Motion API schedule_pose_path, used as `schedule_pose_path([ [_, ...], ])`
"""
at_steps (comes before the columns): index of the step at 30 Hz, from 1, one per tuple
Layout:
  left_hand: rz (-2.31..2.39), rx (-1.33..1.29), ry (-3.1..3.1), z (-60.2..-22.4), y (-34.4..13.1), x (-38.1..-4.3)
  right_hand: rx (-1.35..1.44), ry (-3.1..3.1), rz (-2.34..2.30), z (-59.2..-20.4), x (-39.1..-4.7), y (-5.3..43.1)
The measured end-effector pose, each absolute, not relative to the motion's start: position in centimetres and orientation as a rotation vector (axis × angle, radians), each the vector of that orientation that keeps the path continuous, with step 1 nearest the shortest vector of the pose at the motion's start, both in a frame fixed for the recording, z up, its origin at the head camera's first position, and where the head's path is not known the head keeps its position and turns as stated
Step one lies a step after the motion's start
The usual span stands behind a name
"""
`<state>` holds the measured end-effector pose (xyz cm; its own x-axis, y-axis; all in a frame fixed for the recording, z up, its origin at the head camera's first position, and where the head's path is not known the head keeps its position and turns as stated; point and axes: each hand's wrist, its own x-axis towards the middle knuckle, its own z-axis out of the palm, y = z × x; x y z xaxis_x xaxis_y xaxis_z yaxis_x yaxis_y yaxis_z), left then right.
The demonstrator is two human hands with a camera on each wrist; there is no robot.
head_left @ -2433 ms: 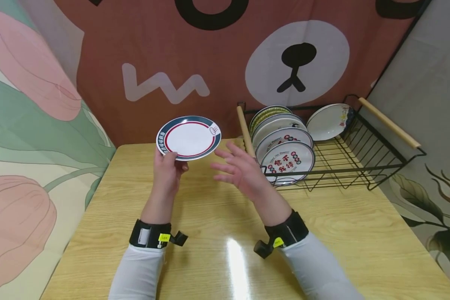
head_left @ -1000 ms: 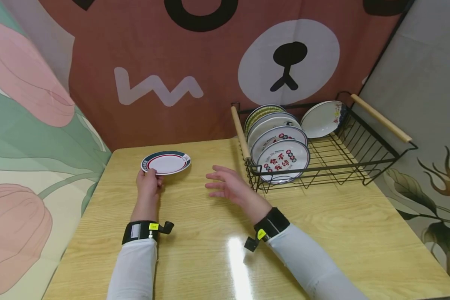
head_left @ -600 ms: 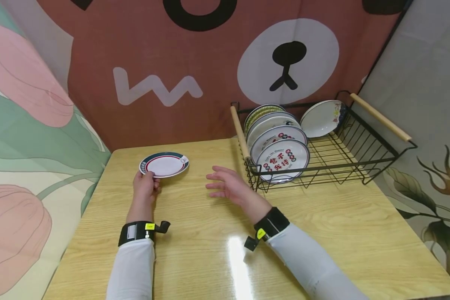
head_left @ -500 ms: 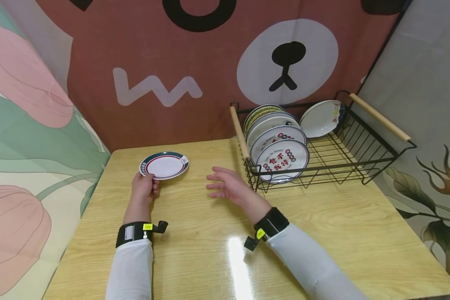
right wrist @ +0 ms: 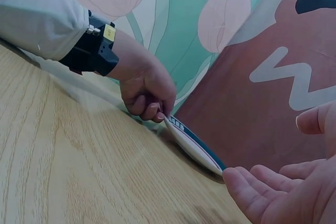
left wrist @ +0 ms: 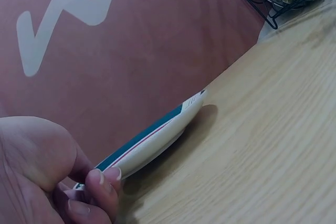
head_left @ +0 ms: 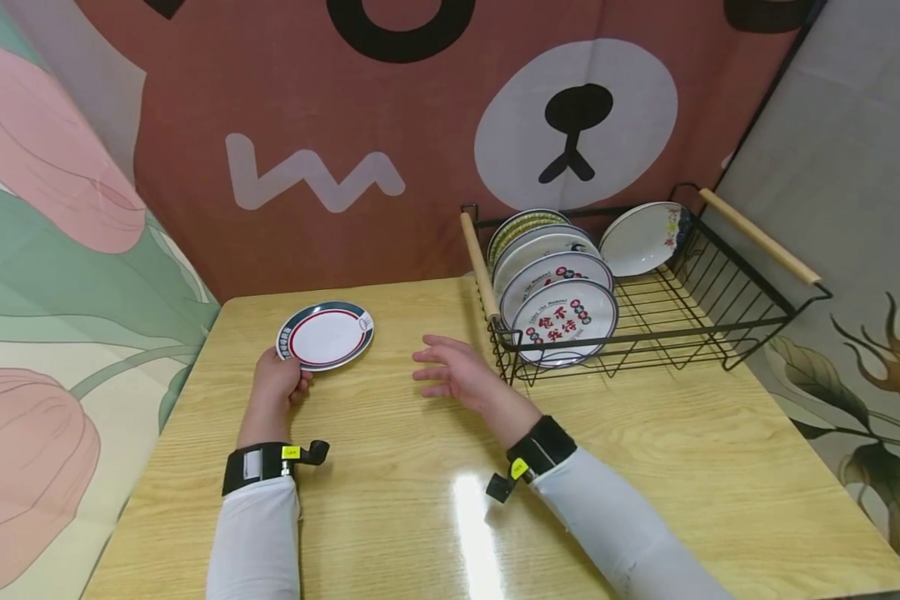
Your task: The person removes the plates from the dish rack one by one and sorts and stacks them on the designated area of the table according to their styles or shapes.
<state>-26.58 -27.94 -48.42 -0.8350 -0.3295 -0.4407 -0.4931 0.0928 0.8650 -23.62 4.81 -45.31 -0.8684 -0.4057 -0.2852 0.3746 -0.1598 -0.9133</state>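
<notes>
My left hand (head_left: 276,382) pinches the near-left rim of a white plate (head_left: 326,336) with a dark teal border and a red ring. In the left wrist view the plate (left wrist: 157,137) is tilted just over the table, its shadow underneath, and curled fingers grip its edge. The right wrist view shows the same plate (right wrist: 197,145) from the side, low at the tabletop; whether its base touches cannot be told. My right hand (head_left: 461,379) hovers over the table between the plate and the rack, fingers loosely extended, holding nothing.
A black wire dish rack (head_left: 667,337) with wooden handles (head_left: 757,236) stands at the back right. Several plates (head_left: 566,321) lean upright in its left side, and a white flower-edged dish (head_left: 645,239) leans at its back right. A cloth backdrop (head_left: 307,242) hangs behind the wooden table (head_left: 390,500).
My left hand has carried the plate down and leftward to the table, and its face has tipped more toward the head camera lately. The right hand drew slightly back, then stayed still.
</notes>
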Motion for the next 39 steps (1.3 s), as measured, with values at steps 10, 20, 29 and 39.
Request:
schedule_pose_path([
  [10, 1.74, -0.873, 2.246, -48.6, -28.3, -26.7, -0.021, 1.629, -2.05, -45.3, -23.7, 4.8],
  [20, 1.638, -0.841, 2.307, -48.6, -28.3, -26.7, -0.029, 1.635, -2.046, -45.3, -23.5, 4.8],
  [29, 1.621, -0.821, 2.336, -48.2, -28.4, -26.5, -0.048, 1.679, -2.037, -45.2, -23.1, 4.7],
  [39, 1.813, -0.708, 2.522, -43.5, -26.5, -25.7, -0.302, 1.927, -1.929, -42.1, -21.7, 4.5],
])
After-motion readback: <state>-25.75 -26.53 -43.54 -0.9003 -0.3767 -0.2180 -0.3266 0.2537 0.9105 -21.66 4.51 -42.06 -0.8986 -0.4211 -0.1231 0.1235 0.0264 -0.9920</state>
